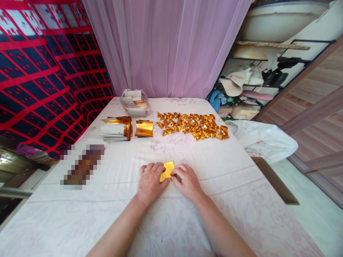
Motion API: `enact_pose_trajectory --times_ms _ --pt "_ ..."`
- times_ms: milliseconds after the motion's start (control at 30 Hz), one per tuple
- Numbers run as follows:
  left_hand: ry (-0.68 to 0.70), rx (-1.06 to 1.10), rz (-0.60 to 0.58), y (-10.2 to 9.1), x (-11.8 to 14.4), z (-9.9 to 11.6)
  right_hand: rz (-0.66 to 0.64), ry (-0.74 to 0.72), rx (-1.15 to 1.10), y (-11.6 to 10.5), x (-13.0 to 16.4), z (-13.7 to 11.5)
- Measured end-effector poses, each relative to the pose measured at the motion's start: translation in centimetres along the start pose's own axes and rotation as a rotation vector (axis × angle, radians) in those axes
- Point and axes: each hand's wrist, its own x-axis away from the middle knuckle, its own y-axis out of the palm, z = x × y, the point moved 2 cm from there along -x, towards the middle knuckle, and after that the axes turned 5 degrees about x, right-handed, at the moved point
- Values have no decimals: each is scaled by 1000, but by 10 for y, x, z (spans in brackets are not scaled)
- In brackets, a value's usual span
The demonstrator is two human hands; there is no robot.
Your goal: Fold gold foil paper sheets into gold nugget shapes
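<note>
A small sheet of gold foil paper (168, 168) lies on the cloth between my two hands. My left hand (151, 177) presses on its left side, thumb and index finger at the paper and the other fingers curled on the cloth. At the right edge, my right hand (187, 181) pinches the paper's lower corner between thumb and fingers. Beyond the hands sits a small stack of gold foil sheets (144, 128). Left of it is a thicker pile of foil paper (115, 129) with pale backs showing. Rows of folded gold foil pieces (191, 125) lie at the back right.
A clear plastic bag (134, 103) of more foil paper stands at the table's back. The table (107, 217) has a pale floral cloth. A blurred-out object (84, 166) lies at left. A white plastic bag (265, 139) and a loaded shelf (249, 84) stand at right.
</note>
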Motion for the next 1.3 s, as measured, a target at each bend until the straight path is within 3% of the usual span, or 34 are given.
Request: enact_pose_trajectory --times_ms 700,833,1067,1300 --pt "87 202 -276 -16 -4 -30 18 -3 18 0 1 3" --pt "86 217 -289 -17 -4 -31 -1 17 61 -2 -1 -5" --pt "89 220 -272 -15 -3 -32 -10 177 244 0 -1 -25" --pt "83 231 -293 -17 -4 -32 -59 139 124 0 0 -10"
